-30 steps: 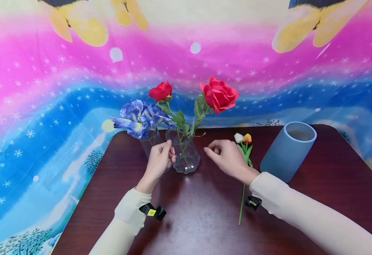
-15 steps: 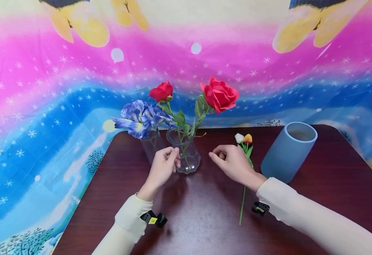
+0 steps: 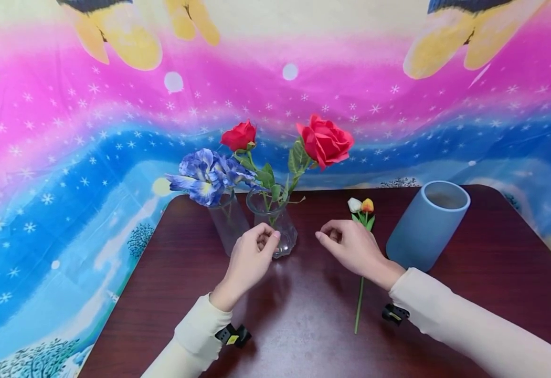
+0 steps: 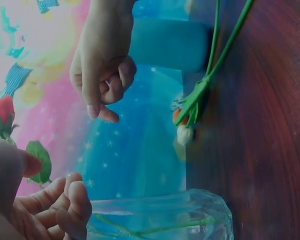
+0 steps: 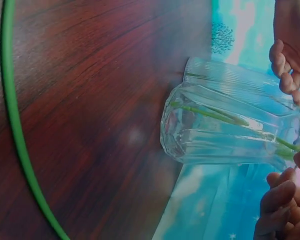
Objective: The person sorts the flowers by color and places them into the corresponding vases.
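Observation:
In the head view my left hand [image 3: 249,260], fingers loosely curled and holding nothing, is in front of a clear glass vase [image 3: 288,231]. Two red roses, a large one [image 3: 325,142] and a smaller one [image 3: 239,135], stand with their stems in that vase. Blue irises [image 3: 202,176] rise from a ribbed glass vase [image 3: 222,223] to its left, partly hidden by my left hand. My right hand [image 3: 353,249], also loosely curled around nothing, is over a tulip stem [image 3: 358,307] and hides its middle; the white and orange tulip heads [image 3: 367,206] show beyond.
A tall blue-grey vase [image 3: 422,231] stands upright on the right of the dark wooden table [image 3: 299,336]. Behind the table's back edge hangs a colourful printed cloth [image 3: 256,94]. The rose heads lean out widely above the glass vase.
My left hand has come down and to the right, from beside the vase to in front of it. My right hand has drawn back slightly rightward and nearer. Flowers and vases stay put.

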The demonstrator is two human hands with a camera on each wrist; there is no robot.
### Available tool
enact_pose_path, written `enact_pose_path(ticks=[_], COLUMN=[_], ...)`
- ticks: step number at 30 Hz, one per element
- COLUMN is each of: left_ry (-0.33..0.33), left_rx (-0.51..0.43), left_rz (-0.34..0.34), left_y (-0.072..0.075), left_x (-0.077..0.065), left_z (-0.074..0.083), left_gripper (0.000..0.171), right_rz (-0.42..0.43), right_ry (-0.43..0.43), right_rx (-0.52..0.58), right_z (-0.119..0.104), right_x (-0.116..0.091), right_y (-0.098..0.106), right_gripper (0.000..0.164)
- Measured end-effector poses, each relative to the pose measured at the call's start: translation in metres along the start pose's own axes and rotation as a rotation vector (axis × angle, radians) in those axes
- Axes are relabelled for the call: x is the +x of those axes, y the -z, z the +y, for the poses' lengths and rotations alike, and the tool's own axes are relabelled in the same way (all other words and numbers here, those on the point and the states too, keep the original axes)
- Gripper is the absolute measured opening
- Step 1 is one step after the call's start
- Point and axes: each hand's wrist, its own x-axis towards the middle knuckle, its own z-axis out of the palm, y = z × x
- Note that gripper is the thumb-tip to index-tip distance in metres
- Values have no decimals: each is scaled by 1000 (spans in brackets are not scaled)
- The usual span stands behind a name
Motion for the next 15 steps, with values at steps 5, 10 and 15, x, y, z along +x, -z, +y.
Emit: enact_pose_path(ticks=[5,10,15], left_ry=[-17,-28,-55], left_rx=[79,107,120], left_rz=[-9,-38,-59], left_y=[-5,-8,-10], left_x=[-4,-7,-7], left_z=[4,8,11], left_gripper=[11,11,11], right_rz=[-1,0,8], right_ry=[2,25,45], right_rx=[-11,-40,-68], right_z=[2,3,2], right_x=[-4,-9,-12], right_y=[4,10,20], right_gripper=[20,17,16])
